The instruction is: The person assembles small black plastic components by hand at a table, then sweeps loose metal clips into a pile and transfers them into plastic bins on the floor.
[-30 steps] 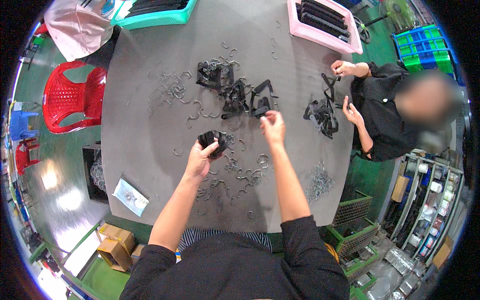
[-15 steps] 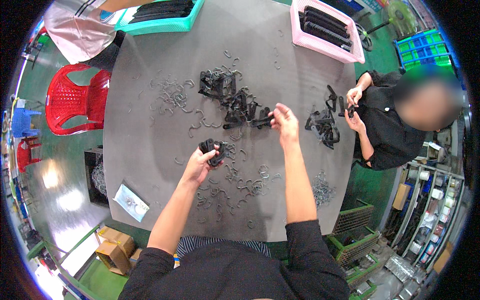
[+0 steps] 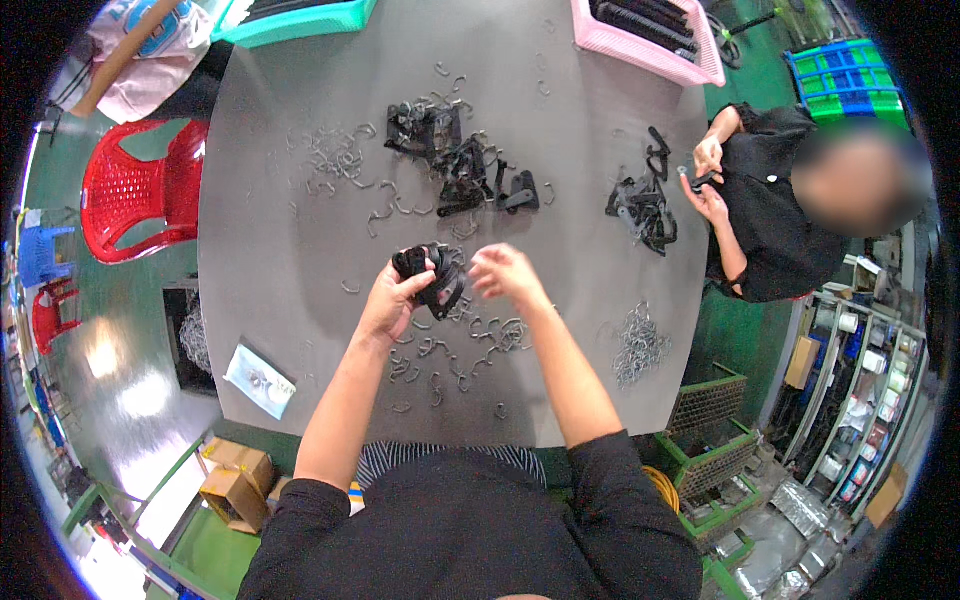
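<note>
- Head view, centre of the frame: the left hand (image 3: 392, 302) is wrapped around a bundle of black pieces (image 3: 442, 285), thumb across the front. The pieces fan out unevenly toward the right, so a slack thumb could let the outer ones slide onto the table (image 3: 280, 300).
- Just right of the bundle, the right hand (image 3: 508, 275) has its fingers spread and a little blurred, with nothing visible in their grip. A hurried push there could knock the bundle askew.
- Above the hands, a pile of black pieces (image 3: 463, 175) lies jumbled among metal hooks (image 3: 440, 108); pulling one piece could drag others or snag a hook.
- Below the hands, more scattered hooks (image 3: 490, 340) lie where dropped pieces could mix with them.
- At right, a co-worker's hands (image 3: 708, 180) hold a small black part near a second pile (image 3: 643, 212); wide reaches that way could collide.
</note>
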{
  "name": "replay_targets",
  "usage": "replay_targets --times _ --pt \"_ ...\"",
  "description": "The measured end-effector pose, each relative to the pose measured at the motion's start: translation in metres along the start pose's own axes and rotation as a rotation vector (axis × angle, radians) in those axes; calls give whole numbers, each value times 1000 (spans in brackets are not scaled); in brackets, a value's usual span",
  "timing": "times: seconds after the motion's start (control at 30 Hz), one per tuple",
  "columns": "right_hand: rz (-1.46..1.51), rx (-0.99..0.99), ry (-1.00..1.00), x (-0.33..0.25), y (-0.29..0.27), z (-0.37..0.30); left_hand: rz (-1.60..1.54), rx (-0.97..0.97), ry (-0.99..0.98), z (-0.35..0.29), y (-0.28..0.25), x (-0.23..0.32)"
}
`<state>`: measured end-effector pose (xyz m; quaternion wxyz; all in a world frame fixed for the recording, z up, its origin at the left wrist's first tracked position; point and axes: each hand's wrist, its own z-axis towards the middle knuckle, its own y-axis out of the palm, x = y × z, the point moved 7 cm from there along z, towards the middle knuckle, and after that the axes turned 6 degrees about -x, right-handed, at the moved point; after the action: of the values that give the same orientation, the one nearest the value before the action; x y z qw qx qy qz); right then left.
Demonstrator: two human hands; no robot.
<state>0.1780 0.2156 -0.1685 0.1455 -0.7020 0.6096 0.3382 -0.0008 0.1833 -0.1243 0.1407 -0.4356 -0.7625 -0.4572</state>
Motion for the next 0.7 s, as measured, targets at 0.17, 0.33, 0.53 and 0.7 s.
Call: replay_targets --times 0.17,0.33,0.53,0.7 --pt "-1009 583 -444 -76 -62 23 -19 16 -85 2 -25 -7" --pt "-1452 490 -601 -86 -63 52 -28 31 -134 0 -22 -8" --pt "-1365 517 -887 -95 -32 13 -50 13 -95 -14 -34 2" --pt "-275 191 -396 -80 -27 -4 -51 -36 -52 -13 -39 8"
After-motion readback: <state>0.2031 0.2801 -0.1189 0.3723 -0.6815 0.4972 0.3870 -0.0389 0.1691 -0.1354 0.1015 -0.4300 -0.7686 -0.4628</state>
